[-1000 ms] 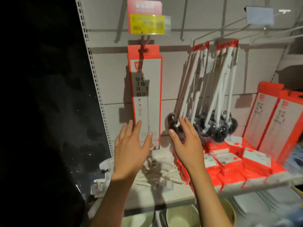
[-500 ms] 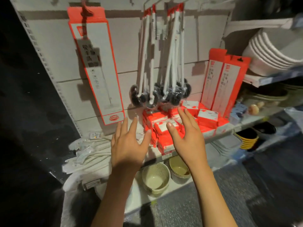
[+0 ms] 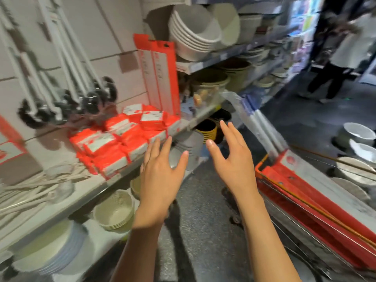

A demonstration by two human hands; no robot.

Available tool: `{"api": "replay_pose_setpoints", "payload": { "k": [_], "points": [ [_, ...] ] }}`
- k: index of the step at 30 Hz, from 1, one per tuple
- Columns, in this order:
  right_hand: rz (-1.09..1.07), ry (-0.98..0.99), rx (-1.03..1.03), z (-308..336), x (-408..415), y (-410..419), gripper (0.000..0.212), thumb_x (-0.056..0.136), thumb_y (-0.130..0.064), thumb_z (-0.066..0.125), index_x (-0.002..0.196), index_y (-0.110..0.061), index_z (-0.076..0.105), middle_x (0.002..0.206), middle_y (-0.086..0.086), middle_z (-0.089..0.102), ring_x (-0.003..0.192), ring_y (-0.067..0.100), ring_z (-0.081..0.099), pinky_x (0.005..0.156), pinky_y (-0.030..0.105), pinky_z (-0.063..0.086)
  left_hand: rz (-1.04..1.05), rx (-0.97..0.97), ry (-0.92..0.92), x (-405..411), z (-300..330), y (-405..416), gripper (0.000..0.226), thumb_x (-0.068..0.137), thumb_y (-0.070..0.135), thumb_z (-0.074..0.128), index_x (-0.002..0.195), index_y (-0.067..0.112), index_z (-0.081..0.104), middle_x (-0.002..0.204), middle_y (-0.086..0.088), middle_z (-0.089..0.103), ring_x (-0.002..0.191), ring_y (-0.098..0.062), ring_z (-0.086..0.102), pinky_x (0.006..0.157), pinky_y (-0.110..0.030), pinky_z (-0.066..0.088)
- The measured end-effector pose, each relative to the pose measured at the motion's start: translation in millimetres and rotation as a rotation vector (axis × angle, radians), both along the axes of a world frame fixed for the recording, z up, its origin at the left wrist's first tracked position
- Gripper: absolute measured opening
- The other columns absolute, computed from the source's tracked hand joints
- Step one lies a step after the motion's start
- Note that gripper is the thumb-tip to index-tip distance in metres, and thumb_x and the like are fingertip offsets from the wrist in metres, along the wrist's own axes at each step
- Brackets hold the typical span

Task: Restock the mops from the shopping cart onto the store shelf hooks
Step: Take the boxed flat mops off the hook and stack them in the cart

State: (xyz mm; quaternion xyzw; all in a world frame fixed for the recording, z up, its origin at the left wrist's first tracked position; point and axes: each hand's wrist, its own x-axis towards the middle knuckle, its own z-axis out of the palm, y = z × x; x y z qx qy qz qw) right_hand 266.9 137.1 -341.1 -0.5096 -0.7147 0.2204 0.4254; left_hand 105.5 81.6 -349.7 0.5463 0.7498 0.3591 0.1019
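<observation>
Both my hands hang in the air in front of me, fingers spread and holding nothing: my left hand near the shelf's front edge, my right hand over the aisle floor. At the lower right stands the wire shopping cart with long red-and-white mop boxes lying in it. Two more tall red mop boxes lean upright on the shelf. A bit of another hanging red box shows at the far left edge. The shelf hooks are out of the frame.
White-handled brushes hang from the back panel above stacked small red packs. Bowls and plates fill the shelves. A person stands down the aisle at the upper right. More bowls sit behind the cart.
My view has swung right and down, from the hanging red box on its hook to the aisle and cart. Both hands stayed spread and bare, now further from the back panel.
</observation>
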Motion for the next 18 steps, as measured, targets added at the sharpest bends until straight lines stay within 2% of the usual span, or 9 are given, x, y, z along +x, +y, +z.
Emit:
{"api": "replay_pose_setpoints", "payload": {
  "k": [3,7,10,14,18],
  "points": [
    [-0.094,-0.002,-0.012,-8,70,3,0.067,0.095,-0.057,0.052,0.155,-0.033,0.034,0.164,-0.009,0.026,0.151,0.007,0.019,0.115,0.025,0.021,-0.107,-0.014,-0.013,67,-8,17,0.071,0.094,0.065,0.041,0.156,0.031,0.033,0.167,0.000,0.019,0.154,-0.020,0.014,0.124,-0.043,0.019],
    [-0.212,0.024,-0.032,-14,148,3,0.065,0.094,-0.058,0.055,0.152,-0.031,0.040,0.162,-0.005,0.031,0.150,0.008,0.024,0.118,0.031,0.026,-0.239,-0.059,0.053,144,-9,31,0.073,0.094,0.069,0.036,0.157,0.033,0.030,0.168,0.001,0.013,0.155,-0.018,0.008,0.124,-0.044,0.018],
    [-0.296,0.084,-0.043,-16,190,0,0.063,0.095,-0.049,0.060,0.152,-0.028,0.041,0.162,-0.002,0.032,0.150,0.011,0.026,0.120,0.033,0.026,-0.329,-0.060,0.096,187,-7,42,0.078,0.089,0.072,0.030,0.157,0.033,0.028,0.168,0.000,0.013,0.155,-0.019,0.007,0.123,-0.045,0.017],
    [-0.411,0.121,-0.062,-29,237,-1,0.065,0.095,-0.040,0.064,0.153,-0.023,0.040,0.160,-0.001,0.036,0.149,0.012,0.028,0.122,0.035,0.026,-0.450,-0.059,0.110,232,-16,59,0.070,0.096,0.065,0.041,0.156,0.030,0.032,0.168,-0.001,0.017,0.155,-0.019,0.010,0.124,-0.046,0.019],
    [-0.549,0.147,-0.113,-45,282,3,0.065,0.095,-0.037,0.064,0.152,-0.022,0.039,0.159,0.004,0.037,0.148,0.014,0.030,0.117,0.025,0.021,-0.567,-0.095,0.111,277,-27,81,0.082,0.087,0.075,0.032,0.155,0.029,0.036,0.166,-0.003,0.023,0.154,-0.021,0.016,0.123,-0.043,0.022]
  ]
}}
